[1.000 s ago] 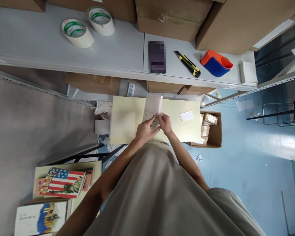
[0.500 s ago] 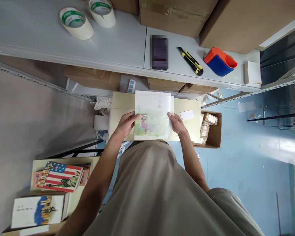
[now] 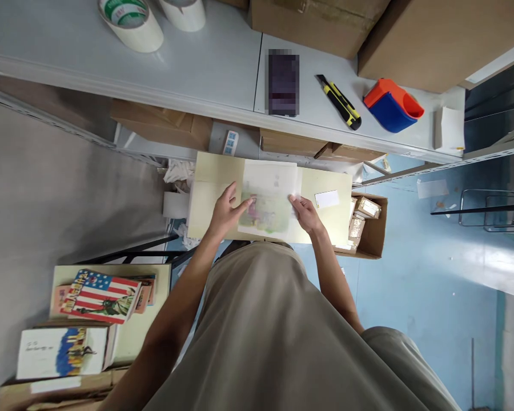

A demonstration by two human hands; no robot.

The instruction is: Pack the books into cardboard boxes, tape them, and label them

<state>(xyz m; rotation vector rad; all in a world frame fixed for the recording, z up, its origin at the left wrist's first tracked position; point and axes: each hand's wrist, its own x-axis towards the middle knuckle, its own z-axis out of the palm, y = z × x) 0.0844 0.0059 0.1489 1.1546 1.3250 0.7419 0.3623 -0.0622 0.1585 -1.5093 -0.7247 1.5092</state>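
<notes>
A thin white picture book [image 3: 269,185], with a pale green drawing on its cover, is over the cream tabletop [image 3: 214,171] in front of me. A second pale layer shows along its right side. My right hand [image 3: 307,213] pinches the book's right edge between thumb and fingers. At the left edge, my left hand [image 3: 229,212] has its fingers spread; the thumb tip overlaps the cover, and I cannot tell whether it presses on it. Right of the book, a small white card [image 3: 326,198] lies on the tabletop.
On the grey shelf [image 3: 223,74] ahead are tape rolls [image 3: 143,31], a dark pixelated object [image 3: 283,83], a box cutter [image 3: 340,103] and an orange-and-blue tape dispenser [image 3: 393,105]. An open carton [image 3: 374,234] stands at right. Books [image 3: 105,294] are stacked lower left.
My left hand has loosened from the book's left edge and spread its fingers. The book looks slightly tilted now. My right hand keeps its pinch. The view has shifted slightly.
</notes>
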